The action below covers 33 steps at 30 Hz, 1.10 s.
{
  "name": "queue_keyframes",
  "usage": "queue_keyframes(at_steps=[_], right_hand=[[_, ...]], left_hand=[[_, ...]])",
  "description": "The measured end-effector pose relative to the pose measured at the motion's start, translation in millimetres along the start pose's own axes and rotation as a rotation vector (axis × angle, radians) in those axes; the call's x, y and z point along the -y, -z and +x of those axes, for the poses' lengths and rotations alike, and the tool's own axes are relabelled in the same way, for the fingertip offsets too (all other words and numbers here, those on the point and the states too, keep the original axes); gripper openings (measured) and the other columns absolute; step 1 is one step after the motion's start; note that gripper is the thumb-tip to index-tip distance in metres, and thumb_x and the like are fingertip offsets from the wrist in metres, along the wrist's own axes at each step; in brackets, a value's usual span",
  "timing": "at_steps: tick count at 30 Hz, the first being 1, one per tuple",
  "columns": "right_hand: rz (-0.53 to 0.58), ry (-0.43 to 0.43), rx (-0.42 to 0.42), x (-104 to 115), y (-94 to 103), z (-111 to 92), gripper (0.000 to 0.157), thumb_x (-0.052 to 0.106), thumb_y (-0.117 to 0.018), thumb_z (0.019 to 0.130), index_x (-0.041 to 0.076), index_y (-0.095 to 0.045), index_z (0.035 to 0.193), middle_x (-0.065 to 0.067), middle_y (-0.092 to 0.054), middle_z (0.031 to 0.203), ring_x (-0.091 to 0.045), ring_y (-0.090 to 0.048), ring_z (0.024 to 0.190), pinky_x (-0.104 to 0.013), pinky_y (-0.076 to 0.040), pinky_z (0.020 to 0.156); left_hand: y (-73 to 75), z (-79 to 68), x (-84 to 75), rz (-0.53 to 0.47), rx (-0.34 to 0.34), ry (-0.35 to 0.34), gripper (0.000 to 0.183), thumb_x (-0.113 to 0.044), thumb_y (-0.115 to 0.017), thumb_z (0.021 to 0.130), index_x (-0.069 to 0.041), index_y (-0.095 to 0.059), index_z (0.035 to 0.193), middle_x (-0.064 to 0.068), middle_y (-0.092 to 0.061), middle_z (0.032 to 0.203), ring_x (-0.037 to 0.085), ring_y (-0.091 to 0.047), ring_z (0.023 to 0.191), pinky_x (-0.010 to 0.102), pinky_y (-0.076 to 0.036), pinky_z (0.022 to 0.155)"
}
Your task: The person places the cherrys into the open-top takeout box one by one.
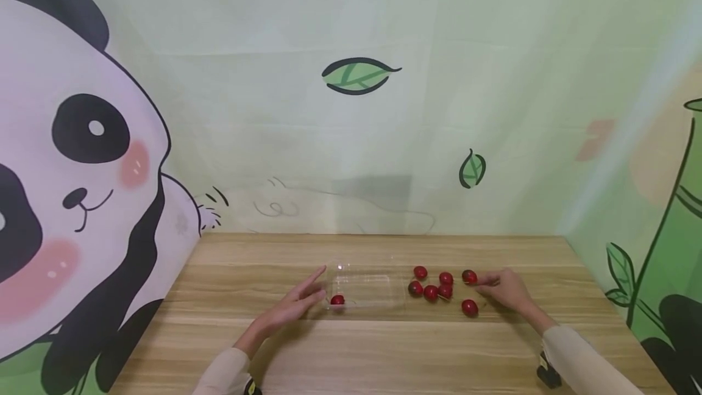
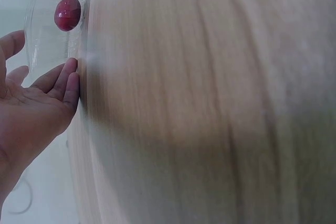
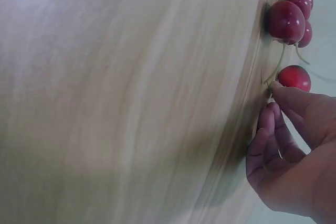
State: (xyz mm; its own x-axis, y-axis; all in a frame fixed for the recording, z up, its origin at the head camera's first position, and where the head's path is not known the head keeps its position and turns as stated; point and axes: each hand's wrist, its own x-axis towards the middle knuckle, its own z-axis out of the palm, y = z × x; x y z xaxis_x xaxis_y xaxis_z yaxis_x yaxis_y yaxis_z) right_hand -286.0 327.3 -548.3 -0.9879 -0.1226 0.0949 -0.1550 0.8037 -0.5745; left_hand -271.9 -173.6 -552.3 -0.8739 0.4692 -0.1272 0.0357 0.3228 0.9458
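A clear plastic box [image 1: 366,307] stands on the table with one red cherry [image 1: 337,300] in its near left corner. My left hand [image 1: 293,305] is at the box's left end, fingers extended and fingertips right at its wall; the left wrist view shows the same cherry [image 2: 67,13] through the plastic. To the right, my right hand [image 1: 507,290] pinches a cherry [image 1: 469,277] by its stem end between thumb and index finger. In the right wrist view that cherry [image 3: 295,78] sits just past the fingertips, the other fingers loosely curled.
Several cherries [image 1: 431,293] with stems lie grouped between the box and my right hand. A single cherry [image 1: 470,308] lies nearer, in front of the right fingertips. The wooden table [image 1: 373,352] ends at a printed panda cloth [image 1: 373,139] behind.
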Motion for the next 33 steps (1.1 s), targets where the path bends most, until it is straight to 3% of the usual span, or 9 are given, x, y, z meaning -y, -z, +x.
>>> queue_keyframes(at_steps=[5,12,19,24,30,33], right_hand=[[0.010,0.048,-0.020,-5,-1.8,-1,0.010,0.010,-0.078,0.086,0.001,-0.079,0.090,-0.019,-0.079,0.092,-0.036,-0.075,0.087,-0.049,-0.060,0.080],[0.006,0.076,-0.020,-12,-2.3,0,0.009,0.009,-0.077,0.086,0.000,-0.078,0.088,-0.017,-0.079,0.089,-0.029,-0.074,0.081,-0.041,-0.060,0.075],[0.106,-0.024,0.014,-9,0.5,-2,0.019,0.017,-0.076,0.091,-0.001,-0.077,0.097,-0.019,-0.078,0.096,-0.021,-0.071,0.083,-0.024,-0.054,0.072],[0.202,-0.095,0.037,0,1.2,-2,0.025,0.020,-0.073,0.094,-0.002,-0.075,0.105,-0.021,-0.077,0.105,-0.017,-0.070,0.091,-0.019,-0.052,0.075],[0.294,-0.118,0.054,14,-0.5,-2,0.030,0.022,-0.072,0.096,-0.004,-0.073,0.111,-0.021,-0.076,0.113,-0.021,-0.071,0.100,-0.025,-0.057,0.086],[0.319,-0.109,0.079,23,0.3,-1,0.033,0.025,-0.071,0.097,-0.004,-0.072,0.114,-0.021,-0.075,0.115,-0.024,-0.071,0.102,-0.028,-0.058,0.084]], left_hand=[[0.7,0.3,2.0,-0.004,0.013,-0.005,0.067,-0.030,-0.047,0.109,-0.021,-0.012,0.166,0.028,-0.025,0.166,0.049,-0.026,0.152,0.070,-0.026,0.119],[-0.8,0.6,2.4,-0.011,0.017,-0.006,0.068,-0.032,-0.048,0.109,-0.023,-0.013,0.166,0.027,-0.026,0.165,0.049,-0.027,0.152,0.070,-0.026,0.119],[-2.4,-0.5,1.8,-0.002,0.005,-0.003,0.067,-0.031,-0.049,0.109,-0.023,-0.015,0.166,0.029,-0.027,0.164,0.050,-0.028,0.151,0.070,-0.026,0.119],[-1.4,-1.3,0.2,-0.006,-0.001,-0.005,0.067,-0.030,-0.049,0.109,-0.021,-0.014,0.166,0.029,-0.027,0.164,0.050,-0.028,0.151,0.070,-0.026,0.119],[-0.3,-1.3,-0.8,-0.008,0.003,-0.006,0.068,-0.031,-0.048,0.109,-0.021,-0.013,0.166,0.028,-0.026,0.165,0.049,-0.028,0.152,0.069,-0.026,0.119],[0.1,-1.6,-1.0,-0.006,0.001,-0.004,0.067,-0.031,-0.048,0.109,-0.022,-0.014,0.166,0.028,-0.027,0.165,0.049,-0.028,0.152,0.069,-0.026,0.119]])
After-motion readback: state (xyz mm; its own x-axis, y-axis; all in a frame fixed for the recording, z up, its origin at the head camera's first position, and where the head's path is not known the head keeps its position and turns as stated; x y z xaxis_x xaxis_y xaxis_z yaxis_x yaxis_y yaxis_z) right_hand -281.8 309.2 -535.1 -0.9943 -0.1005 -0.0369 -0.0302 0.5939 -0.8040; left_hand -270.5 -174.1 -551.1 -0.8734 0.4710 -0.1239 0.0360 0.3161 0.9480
